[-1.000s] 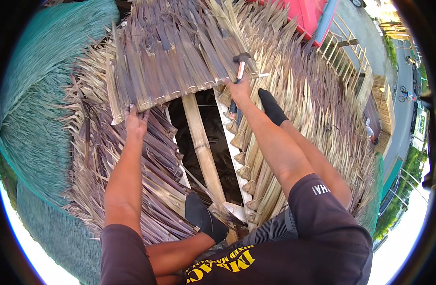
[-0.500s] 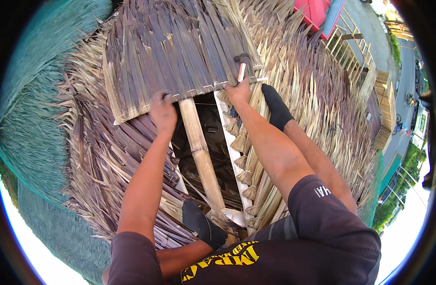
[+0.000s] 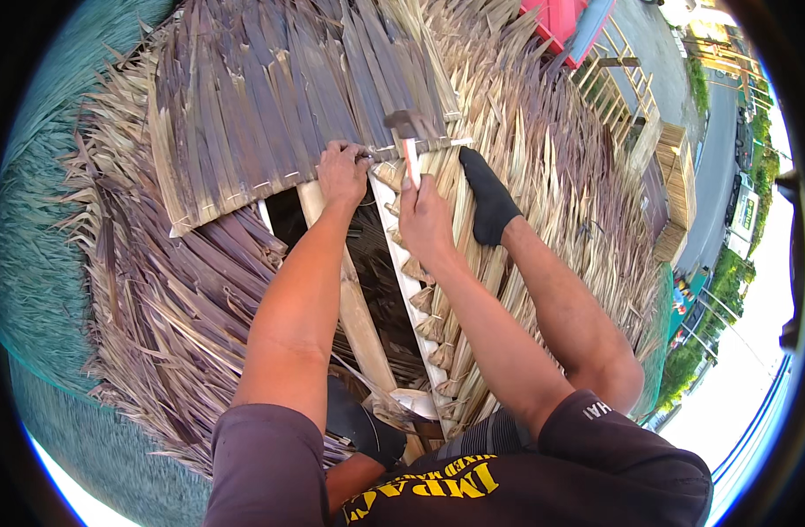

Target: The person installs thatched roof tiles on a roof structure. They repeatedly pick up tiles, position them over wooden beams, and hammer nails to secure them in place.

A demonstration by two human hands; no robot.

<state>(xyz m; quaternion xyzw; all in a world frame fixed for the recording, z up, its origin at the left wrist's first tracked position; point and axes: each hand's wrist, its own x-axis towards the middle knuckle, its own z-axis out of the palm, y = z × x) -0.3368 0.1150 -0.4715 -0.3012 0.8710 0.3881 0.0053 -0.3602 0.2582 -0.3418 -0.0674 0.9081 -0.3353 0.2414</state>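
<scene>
My right hand (image 3: 427,220) is wrapped round the handle of a hammer (image 3: 410,158), whose dark head points away from me. The head overlaps the lower edge of a palm-leaf thatch panel (image 3: 253,123) in this view; whether it touches I cannot tell. My left hand (image 3: 341,176) is at that stitched edge, just left of the hammer. Its fingers are bent and pressed together, with a small dark bit at their tips, too small to name. Below the panel a bamboo pole (image 3: 363,329) and a white strip (image 3: 404,272) cross a dark gap in the roof.
Layered dry thatch (image 3: 543,202) slopes away on both sides. My socked right foot (image 3: 488,198) rests on it; my other foot (image 3: 360,424) is beside the gap. Green netting (image 3: 43,263) lies left. A bamboo railing (image 3: 609,83) and a road (image 3: 723,167) are at right.
My left hand has moved right along the panel's edge, past the bamboo pole. The hammer and right hand have come nearer to it, and the whole view has shifted slightly.
</scene>
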